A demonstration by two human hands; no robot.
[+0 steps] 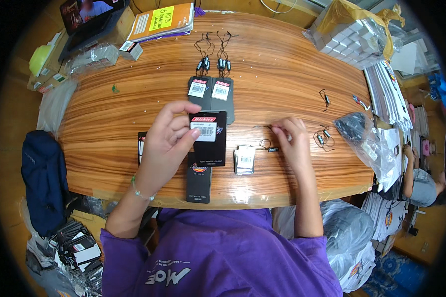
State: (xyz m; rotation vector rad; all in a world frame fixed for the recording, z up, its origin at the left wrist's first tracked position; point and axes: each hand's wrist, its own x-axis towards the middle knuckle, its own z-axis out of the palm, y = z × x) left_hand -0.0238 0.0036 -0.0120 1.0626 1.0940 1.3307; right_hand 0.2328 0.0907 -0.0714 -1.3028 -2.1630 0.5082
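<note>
Right hand [290, 134] with black cord [263, 126], open tabletop [287, 89] toward far edge [243, 16]

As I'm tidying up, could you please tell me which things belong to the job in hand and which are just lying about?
Seemingly in use:
black tag in left hand
black cord by right hand
stack of white-labelled cards
corded grey tags

Seemingly lying about:
orange folder
screen
dark blue cloth item

I see both forearms [307, 195] stretched out ahead of the torso [218, 252], left hand [171, 129] curled in a grip, right hand [292, 137] in a fingertip pinch.
</note>
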